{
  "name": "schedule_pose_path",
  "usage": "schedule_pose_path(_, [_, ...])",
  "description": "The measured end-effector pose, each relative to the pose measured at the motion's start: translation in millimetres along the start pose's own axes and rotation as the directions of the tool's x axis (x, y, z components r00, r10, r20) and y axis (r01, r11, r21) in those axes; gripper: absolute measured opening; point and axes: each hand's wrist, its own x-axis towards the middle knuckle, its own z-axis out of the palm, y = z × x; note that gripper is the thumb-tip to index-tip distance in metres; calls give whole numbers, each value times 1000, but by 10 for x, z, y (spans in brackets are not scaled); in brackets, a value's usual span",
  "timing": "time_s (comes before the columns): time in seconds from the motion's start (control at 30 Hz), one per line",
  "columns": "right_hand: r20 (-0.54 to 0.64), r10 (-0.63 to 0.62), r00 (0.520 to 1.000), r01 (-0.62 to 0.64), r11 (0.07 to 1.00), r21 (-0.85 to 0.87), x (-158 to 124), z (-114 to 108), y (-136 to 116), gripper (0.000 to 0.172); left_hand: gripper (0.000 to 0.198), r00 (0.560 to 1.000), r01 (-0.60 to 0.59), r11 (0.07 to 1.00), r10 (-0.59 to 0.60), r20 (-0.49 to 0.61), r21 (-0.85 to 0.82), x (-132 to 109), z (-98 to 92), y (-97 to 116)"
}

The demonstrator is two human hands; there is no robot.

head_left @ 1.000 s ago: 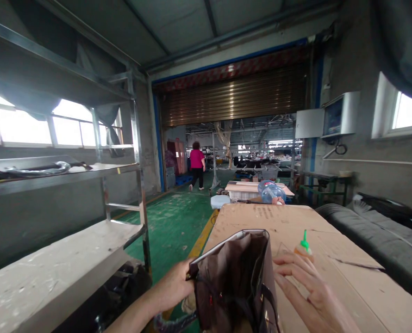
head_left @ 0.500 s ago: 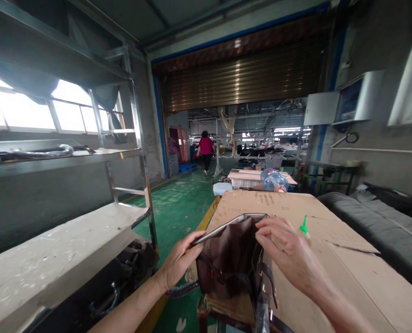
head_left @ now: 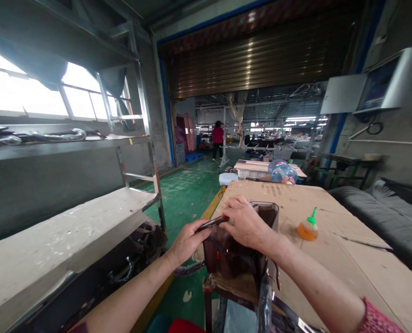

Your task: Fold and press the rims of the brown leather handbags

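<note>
Bag (head_left: 232, 266): brown, upright on a wooden stand (head_left: 221, 281), beside the left edge of the table (head_left: 334, 263); mouth upward, partly covered by the right hand.
Long axis: slantwise, the mouth running from near left to far right.
Handle (head_left: 190, 269): wrapped in clear plastic, out to the bag's left.
Left hand (head_left: 188, 243): nearly closed, thumb and fingers pinching the dark rim (head_left: 210, 224) at its left end.
Right hand (head_left: 246, 223): reaching across the bag, fingers curled, pinching the same rim just beside the left hand.
Table: covered with cardboard; a bottle (head_left: 308, 230) of orange liquid with a green nozzle stands right of the bag.
Left side: metal rack (head_left: 74, 231) with pale lower shelf.
Background: green floor (head_left: 188, 185), part-raised shutter (head_left: 244, 64), a person (head_left: 218, 138) in a pink top, well apart.
</note>
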Motion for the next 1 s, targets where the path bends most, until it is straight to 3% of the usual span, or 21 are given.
schedule_pose_path(0.27, [147,26,989,-15,997,-75,97,41,-13,13,35,1000,10,1000,-10,-7,12,8,16,-16])
schedule_pose_path(0.77, [96,49,994,-27,975,-219,109,102,-73,19,39,999,39,999,-39,18,1,-9,42,-7])
schedule_pose_path(1.0, [86,63,994,-42,973,-229,102,137,-78,19,31,1000,-3,998,2,17,62,-26,38,76])
